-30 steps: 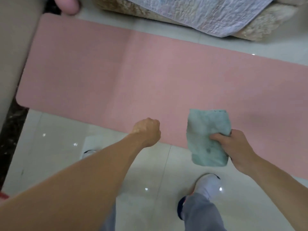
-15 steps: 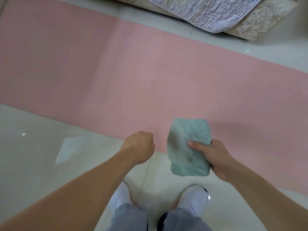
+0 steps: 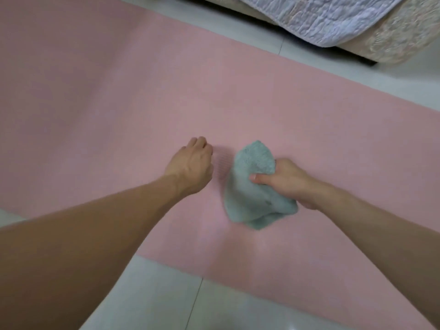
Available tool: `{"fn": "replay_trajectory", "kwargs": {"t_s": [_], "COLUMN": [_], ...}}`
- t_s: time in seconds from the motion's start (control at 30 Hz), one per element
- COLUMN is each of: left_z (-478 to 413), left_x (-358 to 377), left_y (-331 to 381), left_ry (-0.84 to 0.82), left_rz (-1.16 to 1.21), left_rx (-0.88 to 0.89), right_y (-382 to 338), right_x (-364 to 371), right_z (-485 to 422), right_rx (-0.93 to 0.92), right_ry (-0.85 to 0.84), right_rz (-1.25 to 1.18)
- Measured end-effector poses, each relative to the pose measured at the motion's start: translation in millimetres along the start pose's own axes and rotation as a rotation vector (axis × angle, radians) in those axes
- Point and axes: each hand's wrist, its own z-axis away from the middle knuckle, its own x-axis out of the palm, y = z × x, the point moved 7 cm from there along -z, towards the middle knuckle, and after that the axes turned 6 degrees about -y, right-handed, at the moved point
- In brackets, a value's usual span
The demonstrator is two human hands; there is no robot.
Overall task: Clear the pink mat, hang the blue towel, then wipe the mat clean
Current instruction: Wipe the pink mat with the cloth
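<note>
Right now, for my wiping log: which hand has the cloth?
The right hand, gripping the green cloth over the pink mat; the left hand is a bare fist beside it.

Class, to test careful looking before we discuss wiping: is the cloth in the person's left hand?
No, the right hand grips the green cloth over the pink mat, while the left hand holds nothing.

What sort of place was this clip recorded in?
Most likely a bedroom at home: a bed base draped with a quilted coverlet stands at the top right, and a pink mat lies on glossy floor tiles beside it.
</note>
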Motion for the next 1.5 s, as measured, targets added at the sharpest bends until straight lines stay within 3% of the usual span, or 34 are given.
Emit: {"fn": "replay_trajectory", "kwargs": {"t_s": [0.27, 0.33, 0.53, 0.67, 0.87, 0.97, 1.13, 1.2, 1.27, 1.4, 1.5], "left_z": [-83.4, -89.0, -80.2, -79.9, -80.2, -82.8, -85.3, -85.1, -85.4, -87.1, -88.3], "left_x": [-20.1, -14.9, -7.2, -4.8, 20.4, 18.5, 17.6, 17.2, 16.4, 16.5, 16.6], "left_y": [9.1, 9.0, 8.1, 1.8, 0.3, -0.7, -1.9, -1.7, -2.5, -3.0, -4.2], "left_ry": [0.257, 0.249, 0.181, 0.235, 0.311, 0.369, 0.356, 0.368, 0.383, 0.390, 0.369], "left_rz": [-0.045, -0.060, -0.028, -0.008, 0.006, -0.002, -0.006, 0.000, -0.003, -0.009, -0.013], "left_rx": [0.026, 0.051, 0.077, 0.098, 0.066, 0.081, 0.079, 0.082, 0.087, 0.100, 0.087], "right_y": [-22.3, -23.1, -30.3, -25.6, -29.7, -53.8, -136.4, -156.1, -165.2, -136.7, -135.2], "right_x": [-53.8, -59.3, -52.2, -53.5, -96.2, -133.8, -206.0, -206.4, -196.0, -152.0, -143.3], "right_z": [-47.2, -48.9, -45.9, -54.4, -83.1, -101.8, -93.4, -100.6, -131.3, -203.9, -210.7], "right_rx": [0.004, 0.054, 0.054, 0.079, 0.080, -0.027, -0.324, -0.381, -0.374, -0.152, -0.120], "right_ry": [-0.134, -0.177, -0.156, -0.215, -0.125, 0.128, 0.985, 1.101, 1.036, 0.627, 0.611], "right_rz": [0.290, 0.293, 0.259, 0.154, -0.063, -0.005, 0.382, 0.447, 0.588, 0.823, 0.868]}}
